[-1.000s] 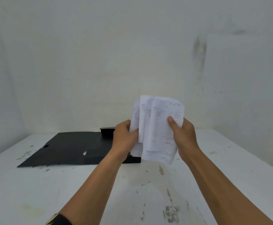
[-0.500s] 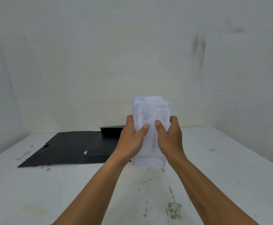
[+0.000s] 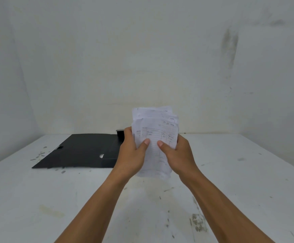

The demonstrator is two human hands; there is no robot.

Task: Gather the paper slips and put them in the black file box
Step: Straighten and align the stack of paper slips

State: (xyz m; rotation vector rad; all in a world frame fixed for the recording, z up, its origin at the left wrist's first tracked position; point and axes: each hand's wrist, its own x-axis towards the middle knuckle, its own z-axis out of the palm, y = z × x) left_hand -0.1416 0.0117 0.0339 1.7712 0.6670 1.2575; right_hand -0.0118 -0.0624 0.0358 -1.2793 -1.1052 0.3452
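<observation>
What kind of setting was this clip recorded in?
Likely a bare workroom or storage corner, not a furnished office: a scuffed, paint-chipped white table, plain stained walls meeting in a corner, and only an open black file box beside the handheld paper slips.

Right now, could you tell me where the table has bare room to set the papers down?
The table is bare right of the right hand out to the wall, and across the near stretch beside both forearms. The far left is taken by the open black file box. Both hands, left hand included, hold the paper slips.
</observation>
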